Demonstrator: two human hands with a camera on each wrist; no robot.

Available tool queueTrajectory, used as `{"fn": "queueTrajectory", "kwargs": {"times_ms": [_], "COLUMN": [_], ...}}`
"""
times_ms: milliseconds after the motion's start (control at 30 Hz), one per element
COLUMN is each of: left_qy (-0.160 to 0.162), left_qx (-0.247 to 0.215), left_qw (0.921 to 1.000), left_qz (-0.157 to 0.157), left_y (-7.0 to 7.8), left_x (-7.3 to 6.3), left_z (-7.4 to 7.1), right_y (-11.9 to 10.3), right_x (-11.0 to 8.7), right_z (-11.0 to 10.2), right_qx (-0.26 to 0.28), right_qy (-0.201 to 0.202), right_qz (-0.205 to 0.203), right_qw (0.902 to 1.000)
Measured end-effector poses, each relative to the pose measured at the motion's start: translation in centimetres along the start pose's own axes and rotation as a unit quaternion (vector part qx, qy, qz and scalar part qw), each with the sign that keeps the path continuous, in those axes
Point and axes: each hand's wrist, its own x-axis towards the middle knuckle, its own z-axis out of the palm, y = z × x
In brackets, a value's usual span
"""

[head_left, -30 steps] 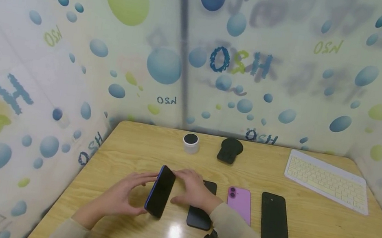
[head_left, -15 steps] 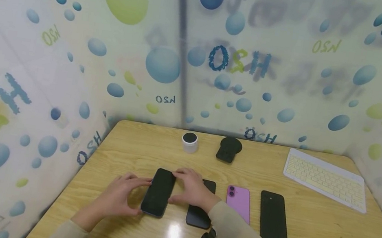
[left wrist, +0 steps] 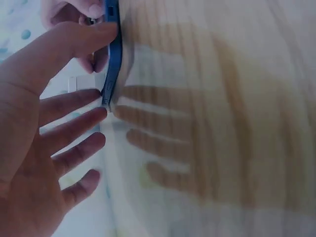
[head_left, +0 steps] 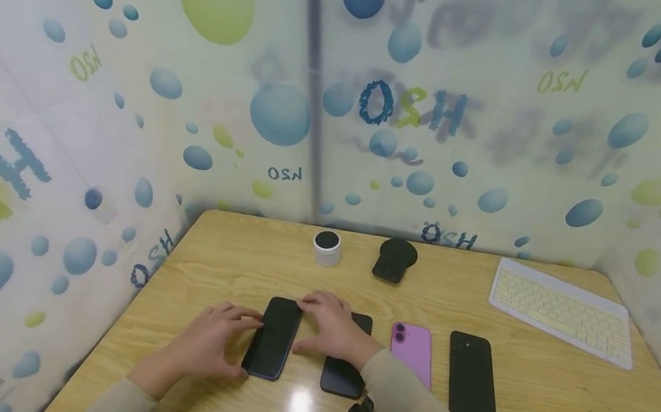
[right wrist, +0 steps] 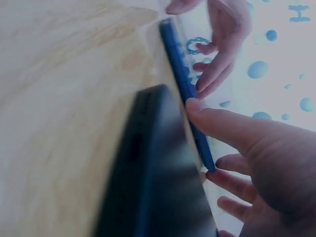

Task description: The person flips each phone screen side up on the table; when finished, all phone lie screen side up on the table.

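A dark-screened phone with a blue frame (head_left: 273, 338) lies screen up between the two hands, left of the phone row. My left hand (head_left: 207, 343) is at its left side, fingertips near the upper edge and thumb at the lower corner. The left wrist view shows that thumb on the blue frame (left wrist: 114, 59), other fingers spread and fairly straight. My right hand (head_left: 333, 327) reaches over a second dark phone (head_left: 343, 379), fingertips at the blue phone's top right corner. In the right wrist view the right thumb (right wrist: 197, 106) rests at the blue phone's edge.
Right of the hands lie a pink phone (head_left: 413, 350), partly behind the right sleeve, and a black phone (head_left: 473, 380). Farther back stand a small white cylinder with a dark top (head_left: 327, 250) and a black stand-like object (head_left: 394, 262). A white keyboard (head_left: 563, 313) lies at the back right.
The blue phone, earlier tilted up on its side in the left hand, has been lowered screen up onto the table. Both hands stay beside it.
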Motion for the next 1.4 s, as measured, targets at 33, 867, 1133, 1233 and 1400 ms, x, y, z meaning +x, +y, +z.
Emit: {"fn": "queueTrajectory", "kwargs": {"times_ms": [33,867,1133,1233,1400], "left_qy": [0.002,-0.016,-0.035,-0.046,-0.060], "left_qx": [-0.014,-0.092,-0.094,-0.087,-0.071], "left_qw": [0.9999,0.9941,0.9933,0.9935,0.9938], "left_qz": [0.007,0.056,0.058,0.058,0.061], "left_y": [0.1,5.8,7.0,7.3,7.7], "left_x": [0.1,4.8,5.7,5.9,6.4], "left_z": [0.0,2.2,2.7,3.0,3.1], "right_y": [0.2,5.7,6.4,6.6,6.9], "right_x": [-0.2,-8.0,-8.8,-9.0,-9.3], "right_z": [-0.2,-5.1,-5.2,-5.1,-4.9], "right_qx": [0.001,-0.030,-0.031,-0.033,-0.030], "right_qy": [0.002,0.060,0.060,0.055,0.051], "right_qz": [0.000,0.035,0.025,0.019,0.008], "right_qw": [1.0000,0.9972,0.9974,0.9978,0.9982]}}
